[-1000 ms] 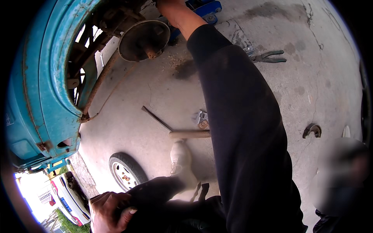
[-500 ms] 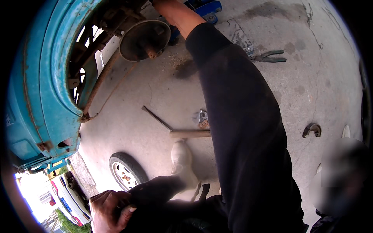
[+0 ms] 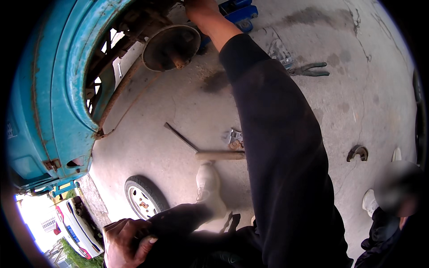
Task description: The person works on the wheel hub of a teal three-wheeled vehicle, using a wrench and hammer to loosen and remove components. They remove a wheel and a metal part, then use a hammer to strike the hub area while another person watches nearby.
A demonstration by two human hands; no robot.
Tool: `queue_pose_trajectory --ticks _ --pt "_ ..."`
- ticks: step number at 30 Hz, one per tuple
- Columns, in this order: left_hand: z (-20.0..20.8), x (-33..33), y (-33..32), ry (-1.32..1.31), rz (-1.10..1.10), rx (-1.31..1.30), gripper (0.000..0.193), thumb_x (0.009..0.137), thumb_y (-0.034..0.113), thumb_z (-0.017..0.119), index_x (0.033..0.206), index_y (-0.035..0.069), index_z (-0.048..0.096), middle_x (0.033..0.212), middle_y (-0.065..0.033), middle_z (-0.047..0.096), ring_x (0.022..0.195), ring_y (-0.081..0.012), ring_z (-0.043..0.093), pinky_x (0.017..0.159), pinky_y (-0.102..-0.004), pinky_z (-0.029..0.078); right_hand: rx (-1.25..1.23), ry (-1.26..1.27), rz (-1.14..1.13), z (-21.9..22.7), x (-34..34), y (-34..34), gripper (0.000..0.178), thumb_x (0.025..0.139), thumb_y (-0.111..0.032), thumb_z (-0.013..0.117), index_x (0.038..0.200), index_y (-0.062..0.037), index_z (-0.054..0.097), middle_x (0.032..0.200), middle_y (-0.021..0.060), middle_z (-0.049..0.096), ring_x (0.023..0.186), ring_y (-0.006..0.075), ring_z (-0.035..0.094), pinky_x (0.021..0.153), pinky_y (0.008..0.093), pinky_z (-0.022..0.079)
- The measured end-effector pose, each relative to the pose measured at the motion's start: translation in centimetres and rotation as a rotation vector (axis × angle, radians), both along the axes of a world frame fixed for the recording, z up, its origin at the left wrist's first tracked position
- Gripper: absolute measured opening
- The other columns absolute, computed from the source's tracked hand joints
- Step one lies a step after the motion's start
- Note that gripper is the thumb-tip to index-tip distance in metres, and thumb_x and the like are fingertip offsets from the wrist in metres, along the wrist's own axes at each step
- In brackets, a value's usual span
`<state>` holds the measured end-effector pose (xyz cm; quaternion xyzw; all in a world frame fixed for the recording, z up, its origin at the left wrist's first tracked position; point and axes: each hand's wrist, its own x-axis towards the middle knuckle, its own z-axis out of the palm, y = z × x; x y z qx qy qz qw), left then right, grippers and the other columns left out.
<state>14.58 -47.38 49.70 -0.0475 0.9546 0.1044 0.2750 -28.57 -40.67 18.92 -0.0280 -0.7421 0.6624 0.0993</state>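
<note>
My right hand (image 3: 201, 12) reaches up to the far edge of the view, beside the round, rusty brake drum or backing plate (image 3: 163, 49) with a stub sticking out of its middle. Its fingers run into the dark underside of the vehicle and are hidden. Down at the lower left, my left hand (image 3: 127, 241) lies on my dark-clothed leg with its fingers curled in. What it holds, if anything, I cannot make out. The turquoise vehicle body (image 3: 58, 98) with its open wheel arch fills the left side.
On the concrete floor lie a wheel (image 3: 145, 196), a wooden handle (image 3: 219, 155), a dark metal bar (image 3: 181, 137), an adjustable wrench (image 3: 233, 136), pliers (image 3: 310, 69) and a curved brake shoe (image 3: 357, 152). A blue jack (image 3: 243, 15) stands far off; a person (image 3: 384, 232) is at the right.
The view has shifted slightly, so the vehicle and drum appear a little farther right. My right hand stays by the drum, my left on my leg. More of the other person's shoe shows.
</note>
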Motion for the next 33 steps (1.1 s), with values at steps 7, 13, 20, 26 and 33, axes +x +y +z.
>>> queue_pose_trajectory --ticks 7,13,20,26,33 --pt "-0.2 -0.3 -0.1 -0.011 -0.018 0.003 0.017 0.09 0.016 0.07 0.102 0.004 0.067 0.078 -0.0111 0.065 0.064 -0.0239 0.063 0.061 -0.0351 0.05 0.124 0.106 0.035 -1.5 -1.2 1.1 0.025 0.093 -0.019 0.055 0.107 -0.0031 0.068 0.103 0.023 0.069 0.098 0.0459 0.062 0.079 0.0528 0.051" --pt "-0.1 -0.3 0.0 -0.001 0.002 0.002 0.017 0.09 0.017 0.069 0.101 0.003 0.066 0.077 -0.0124 0.063 0.065 -0.0254 0.062 0.061 -0.0376 0.049 0.126 0.123 0.016 -1.9 2.4 3.5 0.019 0.088 -0.01 0.061 0.1 -0.0117 0.076 0.093 0.0147 0.071 0.091 0.0327 0.069 0.074 0.0477 0.057" --pt "-0.5 -0.1 0.4 -0.033 0.069 -0.169 0.034 0.084 0.039 0.073 0.09 0.006 0.069 0.076 -0.0054 0.066 0.074 -0.0244 0.064 0.081 -0.0356 0.044 0.378 0.291 0.055 -3.6 0.8 3.6 0.021 0.091 -0.009 0.054 0.104 -0.0037 0.07 0.1 0.0194 0.069 0.098 0.0382 0.063 0.08 0.0474 0.052" --pt "-0.8 -0.2 0.3 -0.031 0.087 -0.12 0.034 0.083 0.038 0.074 0.09 0.005 0.069 0.073 -0.0057 0.066 0.069 -0.0243 0.064 0.076 -0.0351 0.045 1.109 0.538 0.103 -4.2 -0.2 3.6 0.021 0.092 -0.009 0.052 0.1 0.0024 0.069 0.106 0.0234 0.065 0.098 0.0385 0.061 0.084 0.0462 0.049" --pt "-0.7 0.6 -0.1 -0.019 0.126 -0.066 0.029 0.083 0.033 0.075 0.089 0.005 0.069 0.071 -0.0076 0.066 0.064 -0.0247 0.064 0.067 -0.0349 0.048 -0.215 -0.061 0.135 2.1 4.7 4.3 0.022 0.092 -0.017 0.057 0.097 0.0016 0.069 0.093 0.0227 0.067 0.092 0.0392 0.061 0.08 0.0455 0.049"
